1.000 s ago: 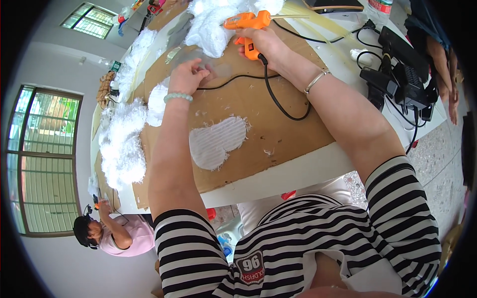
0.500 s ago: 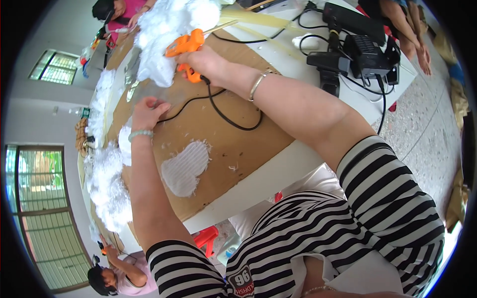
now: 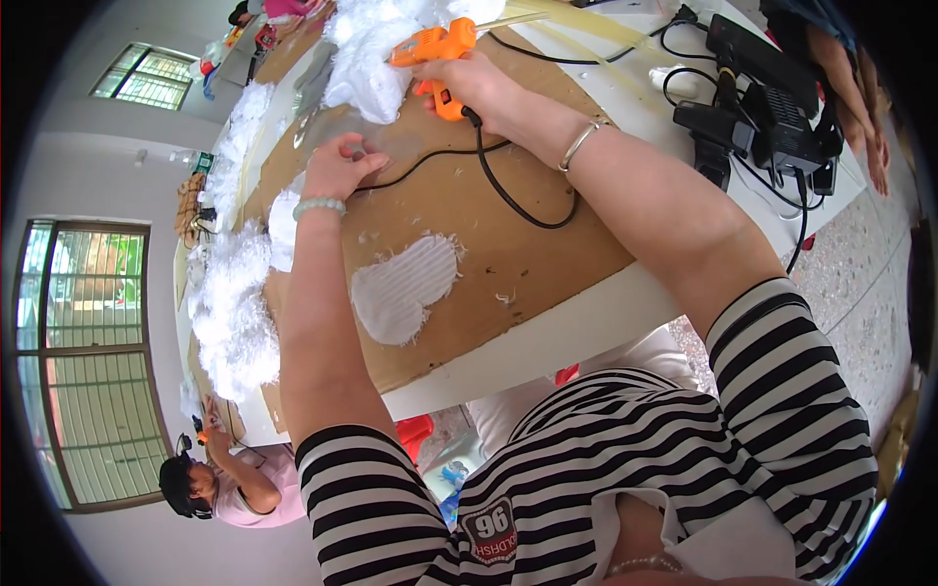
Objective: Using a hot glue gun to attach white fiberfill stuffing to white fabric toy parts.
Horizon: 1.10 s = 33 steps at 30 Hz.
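My right hand (image 3: 469, 90) is closed round the handle of an orange hot glue gun (image 3: 435, 44). Its nozzle end lies over white fluffy stuffing (image 3: 369, 61), and a pale glue stick (image 3: 513, 21) juts from its rear. My left hand (image 3: 337, 168) is held lower and to the left, fingers curled toward the thumb; whatever is between them cannot be made out. Beside its fingertips lies a see-through sheet (image 3: 344, 125). Nearer me, a white ribbed fabric piece with frayed edges (image 3: 405, 290) rests on the brown cardboard (image 3: 528, 259).
A black cord (image 3: 523, 217) loops from the glue gun across the cardboard. More white stuffing (image 3: 234, 322) lines the left side. Black devices with cables (image 3: 777, 127) stand on the white table (image 3: 469, 359) at right. A co-worker (image 3: 244, 483) sits at lower left; another person's arms (image 3: 855, 107) show at upper right.
The whole view has shifted, so the table and both hands appear farther right and higher. The glue gun stays in my right hand, and my left hand remains beside the see-through sheet.
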Each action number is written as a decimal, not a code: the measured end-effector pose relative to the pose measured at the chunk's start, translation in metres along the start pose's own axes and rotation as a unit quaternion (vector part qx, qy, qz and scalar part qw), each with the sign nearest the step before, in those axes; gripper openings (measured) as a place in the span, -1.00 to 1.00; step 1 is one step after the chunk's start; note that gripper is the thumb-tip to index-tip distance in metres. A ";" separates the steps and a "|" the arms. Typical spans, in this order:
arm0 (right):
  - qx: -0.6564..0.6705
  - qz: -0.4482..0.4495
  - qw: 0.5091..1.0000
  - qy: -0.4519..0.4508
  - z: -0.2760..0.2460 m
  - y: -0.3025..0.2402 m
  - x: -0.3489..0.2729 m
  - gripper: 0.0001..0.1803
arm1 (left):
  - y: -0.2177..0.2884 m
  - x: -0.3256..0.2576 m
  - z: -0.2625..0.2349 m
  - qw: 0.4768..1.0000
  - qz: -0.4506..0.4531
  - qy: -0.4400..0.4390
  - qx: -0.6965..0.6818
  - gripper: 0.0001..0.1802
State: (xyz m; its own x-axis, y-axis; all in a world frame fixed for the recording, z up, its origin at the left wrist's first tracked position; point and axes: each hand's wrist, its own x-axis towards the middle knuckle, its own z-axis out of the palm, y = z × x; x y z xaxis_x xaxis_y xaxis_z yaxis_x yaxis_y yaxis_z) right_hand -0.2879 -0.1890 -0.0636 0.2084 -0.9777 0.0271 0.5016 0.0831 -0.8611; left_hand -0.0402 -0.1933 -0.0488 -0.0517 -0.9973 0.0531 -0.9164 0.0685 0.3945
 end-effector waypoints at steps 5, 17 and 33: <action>0.018 -0.033 0.999 -0.011 0.001 -0.003 -0.005 -0.72 | -0.007 0.005 0.003 0.999 0.004 -0.017 -0.032 -0.52; 0.033 -0.002 0.999 0.010 0.003 -0.007 -0.009 -0.72 | -0.004 0.002 0.001 0.987 -0.031 0.158 -0.006 -0.33; -0.039 0.010 0.999 -0.015 0.001 -0.005 -0.005 -0.70 | 0.001 0.004 0.003 0.947 0.085 0.278 0.135 -0.75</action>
State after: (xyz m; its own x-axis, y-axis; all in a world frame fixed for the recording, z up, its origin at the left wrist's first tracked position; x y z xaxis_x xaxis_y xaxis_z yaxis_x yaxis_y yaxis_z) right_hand -0.2905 -0.1844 -0.0588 0.2429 -0.9698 0.0237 0.4296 0.0856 -0.8990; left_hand -0.0426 -0.1973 -0.0510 -0.0596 -0.7982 0.5994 -0.9855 0.1426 0.0919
